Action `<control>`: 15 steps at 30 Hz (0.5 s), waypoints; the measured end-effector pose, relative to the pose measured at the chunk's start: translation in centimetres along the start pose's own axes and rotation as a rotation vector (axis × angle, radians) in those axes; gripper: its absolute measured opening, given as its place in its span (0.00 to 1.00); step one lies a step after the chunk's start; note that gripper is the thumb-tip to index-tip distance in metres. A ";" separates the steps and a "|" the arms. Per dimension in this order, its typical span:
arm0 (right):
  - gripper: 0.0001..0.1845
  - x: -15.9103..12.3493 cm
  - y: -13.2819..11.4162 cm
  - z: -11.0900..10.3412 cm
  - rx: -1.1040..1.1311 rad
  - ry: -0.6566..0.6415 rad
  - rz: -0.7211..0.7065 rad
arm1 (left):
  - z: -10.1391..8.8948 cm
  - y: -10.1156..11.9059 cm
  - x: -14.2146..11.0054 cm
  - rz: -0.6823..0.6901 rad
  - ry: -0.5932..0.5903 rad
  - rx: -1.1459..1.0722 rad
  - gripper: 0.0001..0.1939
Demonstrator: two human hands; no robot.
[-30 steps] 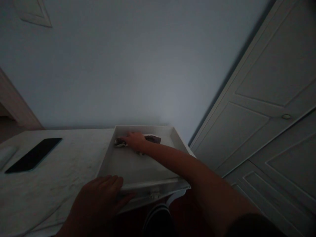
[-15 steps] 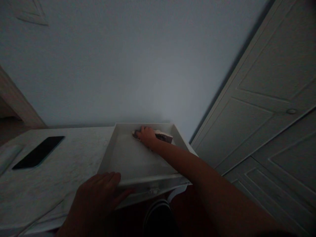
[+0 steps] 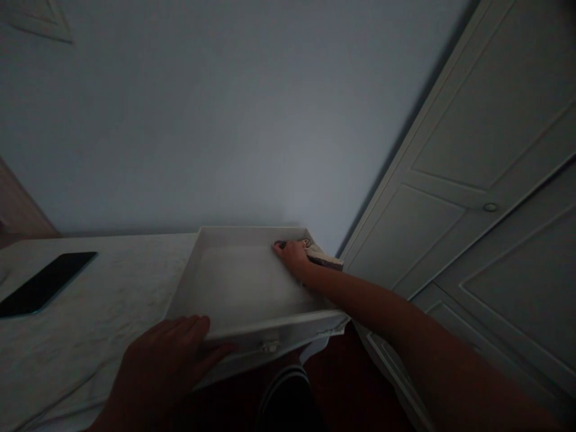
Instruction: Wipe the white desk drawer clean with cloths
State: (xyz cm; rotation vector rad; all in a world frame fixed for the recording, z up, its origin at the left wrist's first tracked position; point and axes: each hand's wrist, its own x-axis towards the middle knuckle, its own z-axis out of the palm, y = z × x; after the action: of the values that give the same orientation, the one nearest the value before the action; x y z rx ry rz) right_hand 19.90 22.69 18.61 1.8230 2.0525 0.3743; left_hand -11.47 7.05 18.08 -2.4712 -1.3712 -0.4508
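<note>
A white drawer, with a knob on its front panel, rests on a light tabletop against the wall. At its front left corner my left hand grips the edge, fingers over the rim and thumb along the front face. My right hand is inside the drawer near the right side, closed over a crumpled brown and cream cloth. Part of that cloth lies under my palm and is hidden; its loose end reaches the right wall of the drawer.
A dark smartphone lies on the marbled tabletop at the left. A thin cable runs near the front edge. On the right stands a white panelled wardrobe with a round knob. My leg shows below the drawer.
My right hand has slid the cloth rightward across the drawer floor to its right side. My left hand keeps its hold on the corner. The view has shifted slightly.
</note>
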 end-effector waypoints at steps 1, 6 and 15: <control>0.27 -0.3 -0.1 0.0 0.002 0.005 -0.013 | 0.0 0.0 0.0 -0.003 0.002 -0.015 0.27; 0.19 -0.4 -0.3 -0.4 0.011 -0.061 0.023 | -0.2 0.1 0.1 -0.020 0.005 -0.034 0.26; 0.14 2.8 0.7 -2.7 0.089 -0.350 0.090 | -1.0 0.5 0.6 -0.060 -0.046 -0.050 0.24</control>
State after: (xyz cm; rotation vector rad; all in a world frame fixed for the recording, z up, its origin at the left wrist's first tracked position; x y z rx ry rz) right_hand 19.11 25.67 21.05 1.8813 1.7765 -0.0166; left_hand -10.92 6.87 19.23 -2.5005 -1.4721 -0.4493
